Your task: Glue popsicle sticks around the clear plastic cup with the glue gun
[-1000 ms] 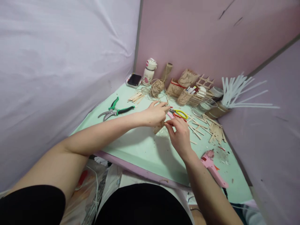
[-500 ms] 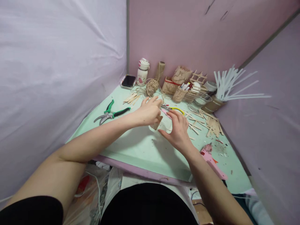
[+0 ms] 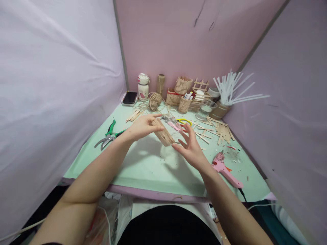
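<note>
Between my hands, above the table, is a clear plastic box [image 3: 179,126] with flat wooden sticks [image 3: 163,133] side by side along its near face. It is tilted, its stick-covered side facing me. My left hand [image 3: 146,128] is closed on the box's left end, thumb on the sticks and fingers over the top. My right hand [image 3: 189,147] curves round the right end, thumb at the lower corner of the sticks and fingers on the clear far side. Behind the box lie yellow-handled pliers [image 3: 185,121].
Green-handled pruning shears [image 3: 109,137] lie at left, a pink glue gun [image 3: 226,170] at right. Loose wooden sticks [image 3: 224,132] spread at the back right. Along the back stand a phone [image 3: 130,98], white bottle [image 3: 143,87], twine ball [image 3: 155,101], pen cup [image 3: 184,104] and white glue sticks [image 3: 231,88].
The box has turned so that its row of sticks shows towards me. My left hand has shifted from over its top to its left end. The view has swung slightly right.
</note>
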`<act>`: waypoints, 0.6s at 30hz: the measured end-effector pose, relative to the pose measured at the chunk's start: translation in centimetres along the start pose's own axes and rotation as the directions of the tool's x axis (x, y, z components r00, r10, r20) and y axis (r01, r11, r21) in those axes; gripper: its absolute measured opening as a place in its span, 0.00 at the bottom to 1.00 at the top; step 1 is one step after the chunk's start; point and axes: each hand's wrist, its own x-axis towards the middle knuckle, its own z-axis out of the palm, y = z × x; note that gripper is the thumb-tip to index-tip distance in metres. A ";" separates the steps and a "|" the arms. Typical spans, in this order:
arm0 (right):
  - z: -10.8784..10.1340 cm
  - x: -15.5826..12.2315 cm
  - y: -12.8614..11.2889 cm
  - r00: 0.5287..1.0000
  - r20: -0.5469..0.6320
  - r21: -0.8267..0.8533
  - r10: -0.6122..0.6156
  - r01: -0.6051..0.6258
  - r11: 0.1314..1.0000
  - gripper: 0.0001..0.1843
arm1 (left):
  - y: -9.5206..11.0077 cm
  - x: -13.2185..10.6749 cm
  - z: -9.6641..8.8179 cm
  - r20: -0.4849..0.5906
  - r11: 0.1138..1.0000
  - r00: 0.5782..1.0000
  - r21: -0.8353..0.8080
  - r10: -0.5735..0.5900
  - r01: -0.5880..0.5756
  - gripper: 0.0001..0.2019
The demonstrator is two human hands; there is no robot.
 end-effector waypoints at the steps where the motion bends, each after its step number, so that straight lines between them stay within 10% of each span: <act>1: -0.1 -0.2 0.0 0.999 0.015 0.101 0.041 -0.042 0.994 0.45 | -0.1 -0.1 0.1 -0.008 0.993 0.999 -0.109 -0.045 0.044 0.13; 6: -0.4 -0.6 0.1 0.997 -0.020 0.318 0.079 -0.069 0.946 0.40 | -0.8 -0.7 1.9 -0.019 0.888 0.982 -0.430 -0.189 0.163 0.15; 18: -0.9 -1.1 -0.1 0.971 -0.099 0.338 0.219 -0.174 0.925 0.37 | -1.5 -1.5 5.2 -0.045 0.785 0.961 -0.587 -0.274 0.196 0.23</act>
